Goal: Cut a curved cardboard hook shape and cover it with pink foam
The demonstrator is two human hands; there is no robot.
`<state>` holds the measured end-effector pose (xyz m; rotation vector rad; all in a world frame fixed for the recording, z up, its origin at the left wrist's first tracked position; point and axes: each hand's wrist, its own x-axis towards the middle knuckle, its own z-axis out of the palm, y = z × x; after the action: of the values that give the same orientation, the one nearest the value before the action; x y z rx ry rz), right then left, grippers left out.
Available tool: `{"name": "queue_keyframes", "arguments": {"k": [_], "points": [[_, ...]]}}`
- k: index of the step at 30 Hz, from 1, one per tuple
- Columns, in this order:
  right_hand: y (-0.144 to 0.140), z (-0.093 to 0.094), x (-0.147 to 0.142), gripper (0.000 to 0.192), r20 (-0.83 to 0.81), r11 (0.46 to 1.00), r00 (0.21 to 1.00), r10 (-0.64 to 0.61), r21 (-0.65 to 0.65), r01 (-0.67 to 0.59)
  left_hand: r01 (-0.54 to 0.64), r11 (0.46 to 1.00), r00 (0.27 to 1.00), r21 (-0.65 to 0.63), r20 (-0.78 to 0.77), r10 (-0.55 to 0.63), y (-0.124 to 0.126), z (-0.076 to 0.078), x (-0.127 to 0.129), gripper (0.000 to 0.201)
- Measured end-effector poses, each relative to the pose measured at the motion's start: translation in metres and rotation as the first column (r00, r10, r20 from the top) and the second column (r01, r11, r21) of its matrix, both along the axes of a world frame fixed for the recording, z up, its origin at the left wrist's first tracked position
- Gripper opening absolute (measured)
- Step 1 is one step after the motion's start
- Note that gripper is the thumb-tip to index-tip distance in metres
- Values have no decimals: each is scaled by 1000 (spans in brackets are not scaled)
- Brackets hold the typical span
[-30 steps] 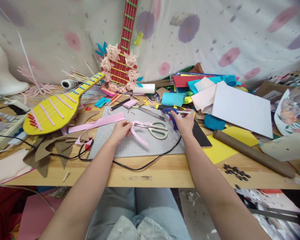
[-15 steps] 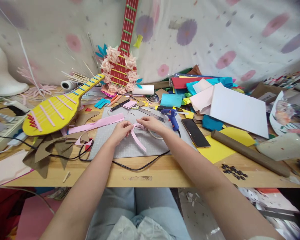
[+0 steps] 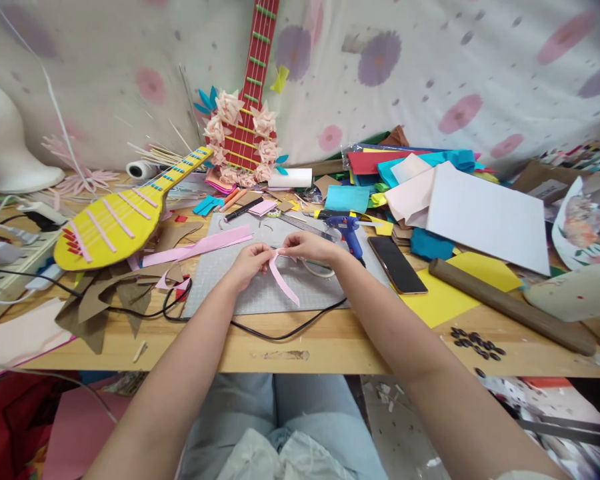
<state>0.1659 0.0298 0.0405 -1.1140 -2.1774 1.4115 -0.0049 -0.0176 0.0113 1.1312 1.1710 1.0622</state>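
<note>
Over the grey cutting mat (image 3: 250, 300), a narrow pink paper strip (image 3: 284, 283) is pinched between both hands, its loose end hanging toward me. My left hand (image 3: 253, 263) closes on it near its upper end. Right beside it, my right hand (image 3: 307, 247) grips the same strip, the fingertips of both hands almost touching. A roll of tape (image 3: 320, 270) lies on the mat, partly hidden by my right hand. The blue glue gun (image 3: 347, 233) rests just beyond that hand. Longer pink strips (image 3: 200, 245) lie to the left of my left hand.
A yellow paper lute (image 3: 115, 227) lies at the left, a red one with paper flowers (image 3: 243, 140) behind. A phone (image 3: 397, 265), a brown roll (image 3: 510, 307) and black pieces (image 3: 477, 343) sit at the right. A black cable (image 3: 280, 337) crosses the table front.
My hands have drawn closer together. The curved loop of the pink strip has narrowed to a bunched top, with its end hanging straighter. The view has shifted slightly.
</note>
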Motion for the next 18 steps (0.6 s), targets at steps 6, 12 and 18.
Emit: {"name": "queue_keyframes", "arguments": {"k": [6, 12, 18], "points": [[-2, 3, 3, 39, -27, 999, 1000, -5, -54, 3, 19, 1000, 1000, 10, 17, -20, -1, 3, 1, 21], [-3, 2, -13, 34, 47, 999, 998, -40, 1, 40, 42, 998, 996, -46, 80, -38, 1, 1, -1, 19], [3, 1, 4, 36, -62, 995, 998, -14, -103, 8, -61, 998, 994, -15, 90, 62, 3, 0, -4, 17]]}}
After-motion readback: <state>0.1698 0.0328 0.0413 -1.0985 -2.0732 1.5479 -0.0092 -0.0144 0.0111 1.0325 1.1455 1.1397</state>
